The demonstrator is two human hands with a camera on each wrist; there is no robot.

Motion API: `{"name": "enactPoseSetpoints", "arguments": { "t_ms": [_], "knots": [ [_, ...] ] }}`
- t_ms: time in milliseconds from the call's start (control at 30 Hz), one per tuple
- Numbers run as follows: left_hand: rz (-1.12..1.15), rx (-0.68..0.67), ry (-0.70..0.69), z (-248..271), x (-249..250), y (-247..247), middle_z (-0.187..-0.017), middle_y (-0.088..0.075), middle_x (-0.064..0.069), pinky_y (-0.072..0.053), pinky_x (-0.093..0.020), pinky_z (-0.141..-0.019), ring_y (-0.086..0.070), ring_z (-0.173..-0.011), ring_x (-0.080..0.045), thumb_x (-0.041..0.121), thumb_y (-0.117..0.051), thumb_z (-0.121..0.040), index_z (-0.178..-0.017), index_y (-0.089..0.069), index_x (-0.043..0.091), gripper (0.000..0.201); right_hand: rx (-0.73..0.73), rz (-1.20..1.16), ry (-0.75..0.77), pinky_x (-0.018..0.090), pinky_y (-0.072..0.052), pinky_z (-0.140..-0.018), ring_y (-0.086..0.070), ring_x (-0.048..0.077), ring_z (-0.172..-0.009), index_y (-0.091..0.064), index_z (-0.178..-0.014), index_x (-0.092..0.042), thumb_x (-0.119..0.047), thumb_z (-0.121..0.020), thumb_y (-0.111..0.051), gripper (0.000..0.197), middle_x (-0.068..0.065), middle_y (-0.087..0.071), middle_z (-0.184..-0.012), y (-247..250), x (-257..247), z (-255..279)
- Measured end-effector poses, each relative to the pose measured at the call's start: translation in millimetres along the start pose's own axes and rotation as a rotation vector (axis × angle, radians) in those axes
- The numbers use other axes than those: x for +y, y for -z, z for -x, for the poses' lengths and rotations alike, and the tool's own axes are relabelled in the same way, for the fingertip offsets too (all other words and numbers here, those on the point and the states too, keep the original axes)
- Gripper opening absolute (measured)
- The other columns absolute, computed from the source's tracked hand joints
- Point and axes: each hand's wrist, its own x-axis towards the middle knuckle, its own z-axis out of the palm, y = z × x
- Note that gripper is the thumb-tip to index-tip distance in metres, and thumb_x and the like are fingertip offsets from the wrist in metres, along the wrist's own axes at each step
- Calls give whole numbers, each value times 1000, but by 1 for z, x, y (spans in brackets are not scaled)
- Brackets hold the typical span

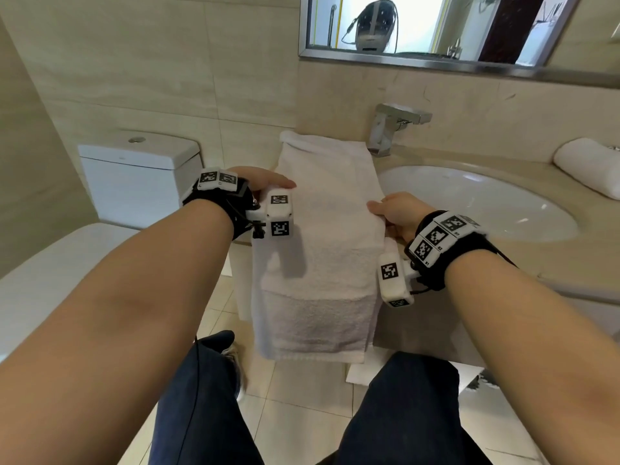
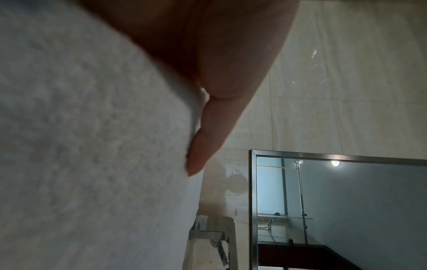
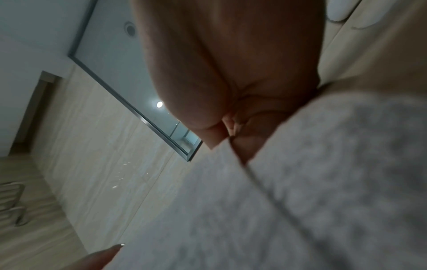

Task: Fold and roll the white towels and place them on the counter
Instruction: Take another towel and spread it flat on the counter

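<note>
the left hand (image 1: 258, 179) has its fingers (image 2: 203, 146) closed on the left edge of the white towel (image 1: 322, 236), thumb on top and the rest under the cloth. the right hand (image 1: 399, 214) does the same on the right edge — thumb over the top, fingers (image 3: 245, 146) curled beneath, pinching the layers together. between the two hands the towel is folded lengthwise into a long narrow strip of thick, nubbly terry. its far end lies on the beige surface (image 1: 503, 162) against the wall, just beside the chrome faucet (image 1: 392, 127); the near end hangs over the front edge and down toward the tiled floor (image 1: 302, 414), with a woven band crossing it and a second layer showing at the bottom hem. a rolled towel (image 1: 590, 166) already sits on the surface at the far right, past the white sink (image 1: 469, 199). a toilet (image 1: 141, 176) stands to the left — a framed mirror (image 1: 436, 28) hangs above.
</note>
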Motion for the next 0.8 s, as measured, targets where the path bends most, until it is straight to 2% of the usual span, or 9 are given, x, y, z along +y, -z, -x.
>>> {"name": "enactPoseSetpoints", "arguments": {
  "t_ms": [100, 200, 333, 400, 467, 567, 600, 700, 800],
  "knots": [
    [0, -29, 42, -13, -2, 8, -105, -70, -7, -51, -47, -91, -67, -95, -26, 31, -93, -45, -111, -68, 11, 74, -18, -76, -11, 44, -52, -80, -58, 23, -67, -55, -93, -4, -17, -97, -52, 14, 10, -59, -79, 1, -1, 5],
    [-18, -34, 79, -45, -4, 11, -120, -66, -11, -48, -49, -95, -65, -107, -31, 37, -97, -19, -118, -64, 12, 107, -61, -215, -35, 42, -55, -72, -63, 27, -71, -54, -110, -3, -15, -98, -45, 19, 11, -63, -83, 8, -2, 7],
    [-138, 17, -51, -28, 0, 1, -116, -64, -10, -47, -39, -99, -58, -98, -20, 53, -84, -49, -117, -62, 8, 84, -70, -266, -64, 42, -55, -73, -64, 28, -71, -57, -102, -6, -20, -99, -38, 24, 12, -66, -83, 20, -1, 9],
    [-139, 15, -56, -25, -1, 2, -97, -63, -8, -47, -35, -93, -58, -91, -22, 44, -82, -64, -99, -65, 6, 54, -14, -163, -65, 35, -50, -58, -55, 25, -61, -53, -95, -7, -18, -99, -38, 19, 10, -56, -74, 16, -2, 12],
    [-76, -22, -23, -25, -3, 6, -84, -65, -7, -51, -36, -88, -62, -79, -23, 34, -82, -69, -83, -65, 6, 35, 18, -44, -45, 33, -43, -54, -49, 25, -61, -49, -94, -6, -16, -99, -40, 15, 11, -49, -74, 12, -2, 11],
    [-135, 35, -5, -27, -4, 10, -59, -61, -3, -49, -23, -55, -57, -53, -18, 26, -58, -92, -101, -62, 8, 20, -9, -23, -51, 36, -44, -58, -51, 27, -67, -47, -96, -5, -15, -100, -41, 12, 12, -51, -79, 15, -3, 8],
    [-201, 60, -5, -24, -4, 10, -48, -57, -1, -45, -19, -45, -54, -47, -16, 21, -50, -96, -96, -60, 10, 14, -11, -28, -56, 36, -43, -56, -51, 25, -65, -47, -95, -5, -14, -100, -41, 12, 11, -50, -77, 17, -2, 7],
    [-261, 48, -27, -21, -7, 9, -28, -47, 5, -33, -10, -27, -48, -26, -8, 15, -42, -99, -67, -44, 11, 33, -24, 10, -54, 31, -39, -49, -46, 21, -58, -44, -83, -7, -13, -101, -38, 20, 8, -45, -71, 17, 0, 5],
    [-211, 3, 12, -14, -3, 11, -38, -55, 0, -42, -18, -39, -52, -37, -11, 15, -52, -96, -67, -50, 6, 30, -33, 22, -55, 27, -42, -44, -46, 20, -56, -45, -81, -9, -14, -101, -38, 22, 7, -46, -69, 16, 0, 3]
  ]
}}
